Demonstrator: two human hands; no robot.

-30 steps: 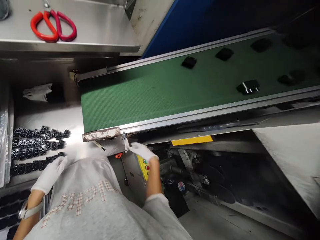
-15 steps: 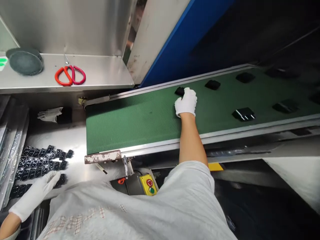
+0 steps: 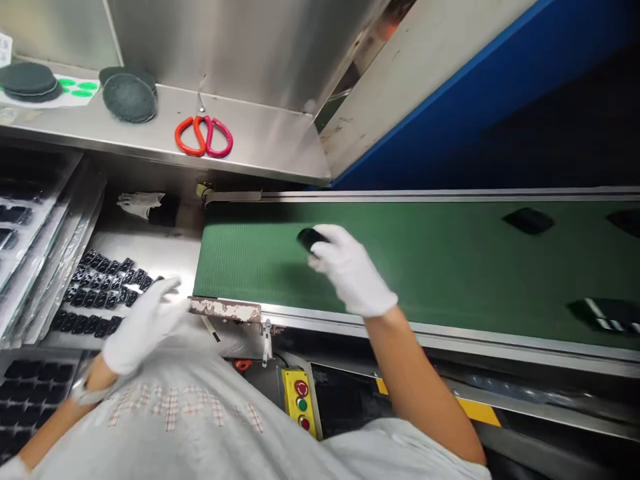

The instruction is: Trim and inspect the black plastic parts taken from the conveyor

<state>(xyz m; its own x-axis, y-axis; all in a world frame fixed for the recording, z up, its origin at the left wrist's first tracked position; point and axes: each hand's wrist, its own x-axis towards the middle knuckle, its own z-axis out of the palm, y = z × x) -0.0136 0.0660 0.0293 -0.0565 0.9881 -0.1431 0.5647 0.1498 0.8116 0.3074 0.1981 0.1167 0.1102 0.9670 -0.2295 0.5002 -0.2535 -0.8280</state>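
Note:
My right hand [image 3: 347, 270], in a white glove, grips a small black part [image 3: 311, 239] between thumb and fingers, raised over the green conveyor belt [image 3: 250, 267]. The part is blurred by motion, so its exact kind is unclear. My left hand [image 3: 143, 327], also gloved in white, has its fingers apart and holds nothing visible. It hovers beside rows of small glossy black parts [image 3: 97, 297] on the metal table. More dark parts lie farther right on the belt, among them a black piece [image 3: 529, 221] and a shinier one [image 3: 613, 315].
Red-handled scissors [image 3: 204, 137] and round grey pads [image 3: 130, 98] lie on the metal shelf [image 3: 270, 143]. Stacked clear plastic trays [image 3: 55, 247] stand at left. A spare glove [image 3: 143, 204] lies behind the parts. A yellow button box [image 3: 300, 403] sits below the belt's edge.
My right hand has picked up the black part and moved left along the belt with it. My left hand has risen off the rows, rightward. The view has turned to the left.

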